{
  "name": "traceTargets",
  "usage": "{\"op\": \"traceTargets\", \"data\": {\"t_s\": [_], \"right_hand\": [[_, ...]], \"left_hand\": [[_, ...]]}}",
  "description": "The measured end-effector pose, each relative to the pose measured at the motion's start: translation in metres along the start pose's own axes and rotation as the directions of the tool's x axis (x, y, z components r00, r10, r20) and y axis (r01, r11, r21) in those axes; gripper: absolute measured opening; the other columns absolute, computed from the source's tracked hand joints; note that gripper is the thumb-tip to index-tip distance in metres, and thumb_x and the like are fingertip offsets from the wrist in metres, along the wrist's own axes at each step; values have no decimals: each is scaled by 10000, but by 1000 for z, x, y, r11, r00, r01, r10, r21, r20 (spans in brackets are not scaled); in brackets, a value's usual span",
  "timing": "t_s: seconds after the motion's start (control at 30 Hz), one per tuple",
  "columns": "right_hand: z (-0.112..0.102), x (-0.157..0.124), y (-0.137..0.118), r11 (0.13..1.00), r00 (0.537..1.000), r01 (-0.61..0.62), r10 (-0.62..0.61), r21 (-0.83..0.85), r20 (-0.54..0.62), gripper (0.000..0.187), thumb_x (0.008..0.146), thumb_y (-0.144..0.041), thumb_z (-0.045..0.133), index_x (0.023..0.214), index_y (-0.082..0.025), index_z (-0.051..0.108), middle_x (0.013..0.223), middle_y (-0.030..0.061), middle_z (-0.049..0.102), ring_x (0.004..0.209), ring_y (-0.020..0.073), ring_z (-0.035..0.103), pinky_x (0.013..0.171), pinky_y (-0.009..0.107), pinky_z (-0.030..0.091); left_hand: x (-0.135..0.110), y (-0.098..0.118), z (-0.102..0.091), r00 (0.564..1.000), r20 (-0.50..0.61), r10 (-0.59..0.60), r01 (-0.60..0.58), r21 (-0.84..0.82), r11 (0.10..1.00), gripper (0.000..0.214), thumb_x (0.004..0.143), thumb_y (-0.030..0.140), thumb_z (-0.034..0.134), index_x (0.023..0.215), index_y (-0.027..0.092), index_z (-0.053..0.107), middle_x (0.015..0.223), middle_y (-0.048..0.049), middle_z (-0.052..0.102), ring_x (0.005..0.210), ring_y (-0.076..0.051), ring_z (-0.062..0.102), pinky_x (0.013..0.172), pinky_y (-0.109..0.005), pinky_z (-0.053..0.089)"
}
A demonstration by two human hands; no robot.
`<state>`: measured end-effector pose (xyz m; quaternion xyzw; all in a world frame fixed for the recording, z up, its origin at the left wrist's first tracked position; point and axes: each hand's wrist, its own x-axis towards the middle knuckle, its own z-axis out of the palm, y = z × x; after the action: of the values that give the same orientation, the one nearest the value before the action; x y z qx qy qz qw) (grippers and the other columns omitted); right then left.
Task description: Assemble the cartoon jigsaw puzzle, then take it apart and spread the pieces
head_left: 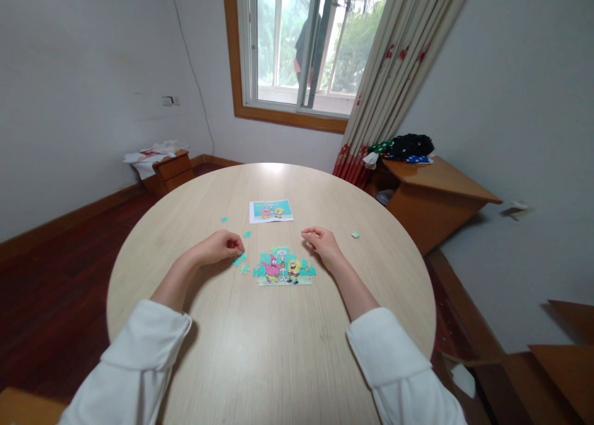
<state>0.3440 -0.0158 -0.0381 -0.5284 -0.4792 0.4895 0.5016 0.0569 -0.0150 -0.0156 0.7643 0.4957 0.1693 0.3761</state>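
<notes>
My left hand [221, 247] curls nearly closed at loose pieces [239, 260] left of the part-built puzzle [284, 268] — any grip, I can't tell. My right hand [321, 242], loosely bent, is by the puzzle's far-right edge — hold unclear.

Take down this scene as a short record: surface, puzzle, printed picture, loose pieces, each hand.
Surface: round pale wood-grain table
Assembled: turquoise cartoon jigsaw, flat, partly joined
Printed: rectangular white-edged turquoise cartoon picture, beyond the jigsaw
Loose: small turquoise jigsaw pieces on the left; small pale-green piece or pieces on the right
Left: bare left hand, fingers curled, near the closest loose pieces; any hold unclear
Right: bare right hand, fingers bent, off the jigsaw's upper right; any hold unclear
</notes>
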Motion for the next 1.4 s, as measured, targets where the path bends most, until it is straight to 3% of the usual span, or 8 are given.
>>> {"op": "traceTargets", "data": {"t_s": [0.13, 0.27, 0.4, 0.53, 0.8, 0.97, 1.17, 1.4], "right_hand": [[0, 0, 0, 1000, 1000, -5, 5, 0, -3, 283, 526, -345, 696, 712, -149, 610, 439, -69, 455, 404, 59, 371, 385, 182, 243], [1, -1, 0, 1000, 1000, -2, 2, 5, 0, 285, 524, -348, 689, 710, -146, 611, 440, -67, 457, 410, 61, 372, 389, 181, 237], [1, 0, -1, 1000, 1000, -5, 5, 0, -6, 288, 516, -350, 684, 706, -146, 610, 432, -69, 452, 410, 61, 366, 392, 182, 236], [1, 0, 0, 1000, 1000, -6, 6, -4, -4, 294, 516, -356, 687, 711, -150, 608, 432, -69, 450, 412, 63, 368, 398, 184, 234], [1, 0, 0, 1000, 1000, -1, 1, -3, -4, 299, 514, -359, 682, 712, -148, 608, 439, -66, 454, 412, 61, 366, 396, 183, 233], [1, 0, 0, 1000, 1000, -5, 5, -12, -3, 295, 519, -362, 688, 711, -151, 610, 437, -68, 447, 413, 62, 366, 396, 184, 239], [0, 0, 0, 1000, 1000, -12, 12, -3, -5, 296, 512, -357, 690, 708, -150, 607, 439, -66, 452, 414, 62, 371, 393, 180, 249], [0, -1, 0, 1000, 1000, -13, 13, -5, -1, 303, 511, -363, 687, 717, -156, 605, 437, -68, 450, 408, 63, 368, 391, 187, 252]], "left_hand": [[-3, -2, -6, 1000, 1, -31, 31, 34, 999, 210, 630, 352, 567, 674, 152, 613, 587, -3, 564, 566, -122, 472, 545, -245, 354], [-5, -4, -9, 992, 94, -79, 78, 13, 997, 235, 596, 378, 615, 681, 159, 597, 582, 13, 551, 567, -118, 470, 540, -235, 344], [-6, -1, -6, 982, 183, -39, 37, 16, 999, 228, 573, 368, 645, 640, 162, 576, 589, 27, 535, 579, -108, 451, 558, -229, 337], [-5, 2, -5, 983, 181, -37, 24, 73, 997, 221, 560, 362, 654, 605, 166, 564, 558, 37, 499, 562, -107, 426, 546, -231, 318], [-3, -10, -9, 995, 10, -95, 93, 89, 992, 274, 582, 431, 612, 633, 162, 592, 563, 7, 542, 549, -127, 453, 529, -249, 328], [-5, -18, -15, 972, -190, -136, 152, 71, 986, 301, 655, 460, 542, 639, 162, 582, 557, -6, 554, 525, -139, 479, 504, -252, 336], [-1, -28, -25, 895, -390, -218, 336, 266, 904, 244, 706, 367, 481, 637, 174, 614, 624, -49, 631, 648, -194, 564, 581, -278, 377], [0, -42, -32, 779, -569, -263, 469, 250, 847, 196, 725, 259, 504, 791, 211, 682, 876, -71, 718, 883, -250, 620, 744, -314, 420]]}}
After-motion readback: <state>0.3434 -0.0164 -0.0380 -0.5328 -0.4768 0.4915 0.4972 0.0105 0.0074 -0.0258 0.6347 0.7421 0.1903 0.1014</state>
